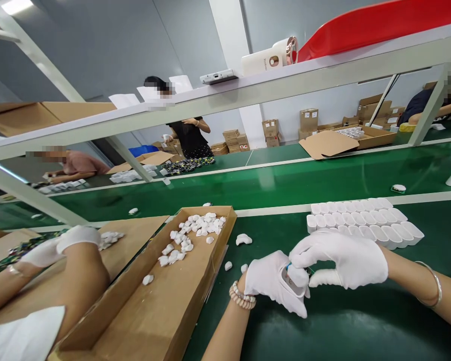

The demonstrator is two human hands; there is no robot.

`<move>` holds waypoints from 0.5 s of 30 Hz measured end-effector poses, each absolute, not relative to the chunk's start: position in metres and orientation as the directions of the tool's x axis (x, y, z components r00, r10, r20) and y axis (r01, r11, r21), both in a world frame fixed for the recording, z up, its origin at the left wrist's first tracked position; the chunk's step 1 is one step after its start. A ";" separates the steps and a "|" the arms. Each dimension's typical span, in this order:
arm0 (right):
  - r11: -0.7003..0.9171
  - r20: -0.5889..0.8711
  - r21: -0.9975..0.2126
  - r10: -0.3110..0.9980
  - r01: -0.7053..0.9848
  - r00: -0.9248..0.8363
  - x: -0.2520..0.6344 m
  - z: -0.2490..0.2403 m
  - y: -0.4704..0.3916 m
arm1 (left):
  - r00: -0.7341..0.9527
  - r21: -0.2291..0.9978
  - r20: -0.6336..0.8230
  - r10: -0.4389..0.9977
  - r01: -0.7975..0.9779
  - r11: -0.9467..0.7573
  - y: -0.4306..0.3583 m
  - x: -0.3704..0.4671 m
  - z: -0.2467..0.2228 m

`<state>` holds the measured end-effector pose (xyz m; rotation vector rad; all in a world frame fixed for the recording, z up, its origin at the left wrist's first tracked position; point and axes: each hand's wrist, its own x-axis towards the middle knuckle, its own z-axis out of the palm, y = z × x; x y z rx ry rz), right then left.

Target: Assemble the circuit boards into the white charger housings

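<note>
My left hand point(267, 281), in a white glove, is closed around a white plastic housing point(291, 285), its opening facing up and right. My gloved right hand point(340, 258) pinches a small white piece with a bit of green circuit board point(310, 271) at its edge. This piece sits at the mouth of the housing; how deep it goes in is hidden by my fingers. Right behind my right hand stand rows of white oval housings point(361, 219). A few loose white curved pieces point(243, 239) lie on the green table left of my hands.
A shallow cardboard tray point(135, 306) with small white parts point(201, 224) is at left. Beside it, a co-worker's gloved hands point(78, 237) reach over cardboard. A green conveyor belt point(263, 180) runs behind, under a shelf point(225, 95) carrying a white device point(265, 61). Other people work beyond.
</note>
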<state>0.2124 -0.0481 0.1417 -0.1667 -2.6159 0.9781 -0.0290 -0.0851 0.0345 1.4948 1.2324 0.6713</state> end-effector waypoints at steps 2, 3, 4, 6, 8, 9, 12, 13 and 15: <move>0.782 0.250 -0.623 0.220 0.018 -0.943 0.211 0.144 -0.051 | 0.291 0.936 -0.178 0.940 0.346 0.070 -0.087 -0.030 0.033; 0.806 0.237 -0.591 0.220 0.039 -0.946 0.211 0.145 -0.053 | 0.279 0.936 -0.173 0.944 0.344 0.070 -0.087 -0.031 0.032; 0.833 0.229 -0.550 0.222 0.062 -0.948 0.211 0.145 -0.055 | 0.267 0.937 -0.167 0.949 0.342 0.069 -0.088 -0.032 0.031; 0.886 0.224 -0.454 0.219 0.097 -0.950 0.210 0.145 -0.058 | 0.245 0.939 -0.155 0.957 0.338 0.066 -0.088 -0.034 0.029; 0.917 0.222 -0.382 0.207 0.111 -0.953 0.209 0.144 -0.060 | 0.229 0.939 -0.146 0.962 0.338 0.061 -0.089 -0.035 0.026; 0.925 0.219 -0.364 0.201 0.111 -0.955 0.209 0.143 -0.060 | 0.225 0.939 -0.142 0.964 0.339 0.059 -0.088 -0.036 0.026; 0.933 0.195 -0.335 0.207 0.133 -0.959 0.208 0.141 -0.061 | 0.226 0.938 -0.131 0.965 0.345 0.047 -0.087 -0.037 0.024; 0.936 0.186 -0.318 0.216 0.149 -0.959 0.208 0.140 -0.061 | 0.231 0.937 -0.129 0.964 0.347 0.042 -0.087 -0.037 0.024; 0.945 0.179 -0.273 0.231 0.178 -0.956 0.209 0.139 -0.062 | 0.246 0.936 -0.125 0.961 0.352 0.031 -0.085 -0.037 0.024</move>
